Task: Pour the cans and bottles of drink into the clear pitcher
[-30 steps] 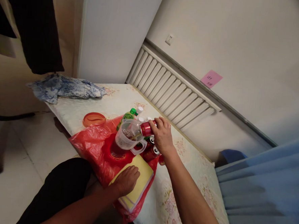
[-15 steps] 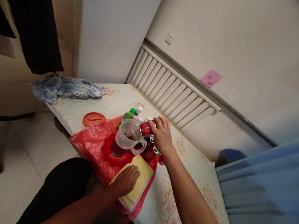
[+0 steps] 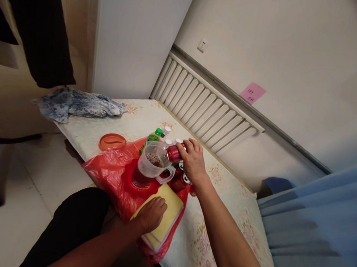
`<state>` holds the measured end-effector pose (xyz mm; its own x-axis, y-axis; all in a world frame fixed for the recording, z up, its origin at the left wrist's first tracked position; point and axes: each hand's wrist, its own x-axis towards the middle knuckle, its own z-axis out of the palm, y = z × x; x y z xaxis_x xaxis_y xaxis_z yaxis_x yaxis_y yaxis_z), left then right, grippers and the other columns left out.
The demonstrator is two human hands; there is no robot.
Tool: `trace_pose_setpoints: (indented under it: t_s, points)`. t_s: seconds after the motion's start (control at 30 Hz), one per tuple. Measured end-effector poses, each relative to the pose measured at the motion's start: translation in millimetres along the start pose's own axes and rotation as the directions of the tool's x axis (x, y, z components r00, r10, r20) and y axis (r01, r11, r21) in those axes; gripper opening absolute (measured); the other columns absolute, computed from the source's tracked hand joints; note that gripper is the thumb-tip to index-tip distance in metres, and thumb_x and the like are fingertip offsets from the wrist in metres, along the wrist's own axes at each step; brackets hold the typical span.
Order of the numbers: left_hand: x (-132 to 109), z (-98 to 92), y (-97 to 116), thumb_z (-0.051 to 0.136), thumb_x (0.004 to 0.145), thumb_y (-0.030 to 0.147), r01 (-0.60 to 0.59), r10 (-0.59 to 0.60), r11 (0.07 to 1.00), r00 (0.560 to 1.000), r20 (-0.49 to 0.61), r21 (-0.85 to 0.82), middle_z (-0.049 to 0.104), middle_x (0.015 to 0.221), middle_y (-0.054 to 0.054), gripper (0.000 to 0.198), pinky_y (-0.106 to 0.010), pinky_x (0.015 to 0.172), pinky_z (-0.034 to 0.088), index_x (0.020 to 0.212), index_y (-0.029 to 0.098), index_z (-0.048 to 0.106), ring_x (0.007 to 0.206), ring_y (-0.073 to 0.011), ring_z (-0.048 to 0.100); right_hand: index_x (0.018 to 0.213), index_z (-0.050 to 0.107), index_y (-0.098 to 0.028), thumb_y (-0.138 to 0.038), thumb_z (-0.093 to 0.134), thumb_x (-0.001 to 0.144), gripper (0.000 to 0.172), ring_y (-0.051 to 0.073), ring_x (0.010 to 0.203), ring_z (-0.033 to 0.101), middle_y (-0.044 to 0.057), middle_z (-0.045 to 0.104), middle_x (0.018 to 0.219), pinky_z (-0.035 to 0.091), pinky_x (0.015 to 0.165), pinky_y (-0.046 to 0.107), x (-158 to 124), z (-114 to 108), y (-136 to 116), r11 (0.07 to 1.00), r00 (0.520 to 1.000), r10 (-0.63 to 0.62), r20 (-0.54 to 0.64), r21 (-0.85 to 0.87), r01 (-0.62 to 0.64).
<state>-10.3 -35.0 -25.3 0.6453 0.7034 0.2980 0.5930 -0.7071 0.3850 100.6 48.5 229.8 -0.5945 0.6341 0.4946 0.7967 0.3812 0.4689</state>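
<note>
Clamped with the right hand [image 3: 194, 158] round a red can [image 3: 175, 153], just right of the frame's centre. Held tilted, silver end at the rim of a clear jug [image 3: 148, 169], seemingly to let it drain inside; cannot make out a stream. Set near centre over a red plastic bag [image 3: 104, 166], perhaps against drips. Resting the left hand [image 3: 154, 213] on a flat yellow stack [image 3: 171, 206] at lower centre, probably for support; cannot tell whether gripping. Glossy, as for the can; translucent, as for the jug, with bubbly dark brown liquid [image 3: 153, 160] within
</note>
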Motion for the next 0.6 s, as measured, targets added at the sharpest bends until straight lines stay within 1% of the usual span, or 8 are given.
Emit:
trace_pose_setpoints:
  t_s: [0.13, 0.23, 0.37, 0.43, 0.5, 0.57, 0.6]
  points:
    - [-0.4, 0.2, 0.3, 0.049, 0.086, 0.011, 0.0, 0.0, 1.0, 1.0, -0.007, 0.003, 0.06, 0.101, -0.009, 0.015, -0.043, 0.094, 0.043, 0.095, 0.018, 0.059, 0.099, -0.0262, 0.052, 0.134, 0.056, -0.023, -0.016, 0.048, 0.097, 0.038, 0.032, 0.127, 0.04, 0.013, 0.058, 0.13, 0.033, 0.108, 0.053, -0.1, 1.0, 0.4, 1.0, 1.0, 0.003, 0.002, 0.002, -0.003]
    - [-0.5, -2.3, 0.9, 0.048, 0.088, 0.013, 0.004, -0.004, 1.0, 1.0, 0.014, 0.009, 0.06, 0.102, -0.009, 0.015, -0.042, 0.095, 0.043, 0.096, 0.018, 0.059, 0.1, -0.0258, 0.052, 0.134, 0.056, -0.023, -0.016, 0.048, 0.096, 0.039, 0.032, 0.127, 0.04, 0.013, 0.058, 0.129, 0.032, 0.108, 0.053, -0.3, 2.5, 1.2, 1.0, 1.0, 0.006, 0.008, 0.017, -0.006]
    - [-0.5, -3.8, 1.1, 0.047, 0.089, 0.014, 0.005, -0.006, 1.0, 1.0, 0.022, 0.006, 0.06, 0.103, -0.008, 0.014, -0.041, 0.096, 0.042, 0.097, 0.019, 0.058, 0.1, -0.0254, 0.051, 0.135, 0.056, -0.021, -0.013, 0.05, 0.093, 0.043, 0.033, 0.126, 0.04, 0.014, 0.057, 0.129, 0.032, 0.109, 0.052, -3.0, 4.7, 1.8, 0.996, 0.999, 0.048, 0.016, 0.074, -0.049]
    - [-0.6, -3.1, 0.8, 0.048, 0.089, 0.014, 0.008, -0.008, 1.0, 1.0, 0.017, 0.006, 0.06, 0.104, -0.008, 0.015, -0.04, 0.097, 0.042, 0.097, 0.019, 0.058, 0.101, -0.0254, 0.051, 0.135, 0.055, -0.02, -0.011, 0.052, 0.09, 0.046, 0.032, 0.126, 0.04, 0.014, 0.057, 0.129, 0.033, 0.109, 0.051, -6.3, 6.2, 2.0, 0.986, 0.996, 0.087, 0.023, 0.137, -0.09]
    - [-0.7, -2.3, 0.6, 0.047, 0.089, 0.014, 0.008, -0.008, 1.0, 1.0, 0.018, 0.012, 0.06, 0.103, -0.008, 0.015, -0.041, 0.097, 0.042, 0.097, 0.019, 0.059, 0.101, -0.0255, 0.051, 0.136, 0.054, -0.019, -0.009, 0.055, 0.085, 0.052, 0.031, 0.124, 0.042, 0.014, 0.056, 0.129, 0.035, 0.108, 0.048, -11.0, 8.8, 3.2, 0.963, 0.991, 0.127, 0.046, 0.235, -0.134]
    - [-0.7, -2.2, 0.6, 0.047, 0.089, 0.013, 0.001, -0.002, 1.0, 1.0, 0.018, 0.016, 0.06, 0.103, -0.008, 0.015, -0.041, 0.098, 0.041, 0.097, 0.018, 0.059, 0.101, -0.0255, 0.051, 0.137, 0.053, -0.019, -0.008, 0.06, 0.077, 0.061, 0.029, 0.122, 0.046, 0.013, 0.056, 0.129, 0.037, 0.107, 0.046, -16.9, 12.9, 6.7, 0.91, 0.981, 0.184, 0.066, 0.366, -0.196]
    - [-0.7, -2.6, 0.6, 0.047, 0.089, 0.012, -0.002, 0.002, 1.0, 1.0, 0.016, 0.015, 0.06, 0.103, -0.008, 0.016, -0.041, 0.098, 0.041, 0.097, 0.018, 0.059, 0.101, -0.0254, 0.051, 0.136, 0.053, -0.019, -0.009, 0.062, 0.073, 0.065, 0.029, 0.12, 0.048, 0.013, 0.057, 0.129, 0.039, 0.107, 0.046, -20.2, 15.3, 9.8, 0.867, 0.97, 0.232, 0.071, 0.437, -0.239]
